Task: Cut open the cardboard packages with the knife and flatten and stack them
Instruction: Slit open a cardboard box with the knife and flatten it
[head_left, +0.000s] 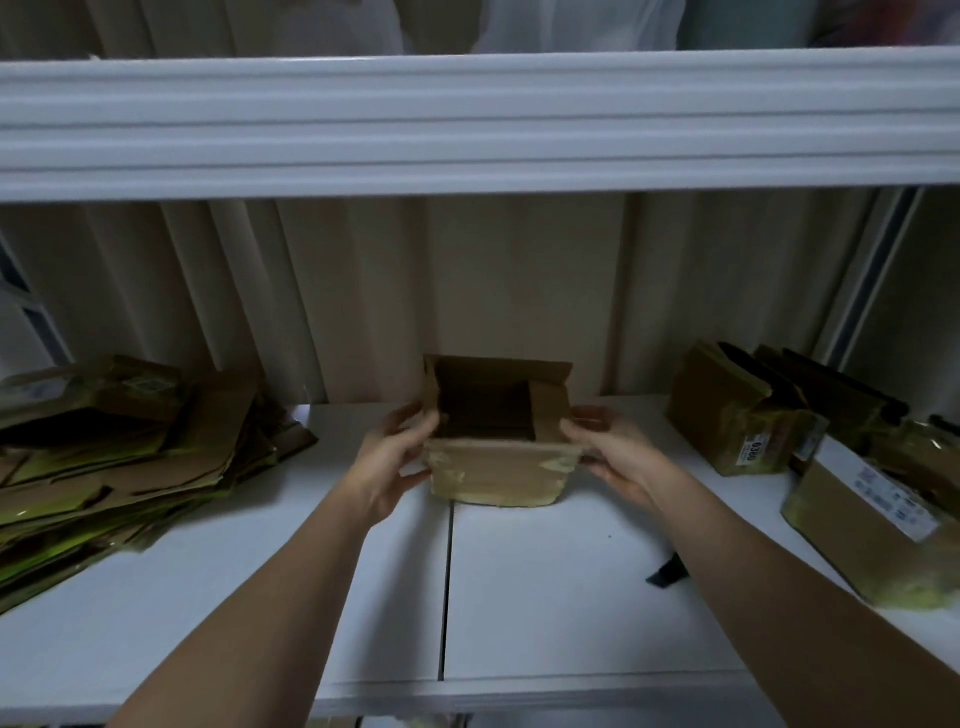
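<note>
Head view: white desk (545, 582) under a shelf rail.
Far left: stack of flattened cardboard (119, 457) lying on the desk.
Left hand (395, 462): fingers curled round the left side of the open box (496, 452).
Open box: centre of desk, flaps up, tape on the near face.
Right hand (608, 452): grips the box's right side.
Below right forearm: small dark object (667, 574), identity unclear.
Far right: taped packages (737, 421), uncut.

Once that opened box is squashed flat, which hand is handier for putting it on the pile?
Probably the left hand. The pile of flattened cardboard lies on its side of the shelf, while the right hand would have to cross over the box.
</note>
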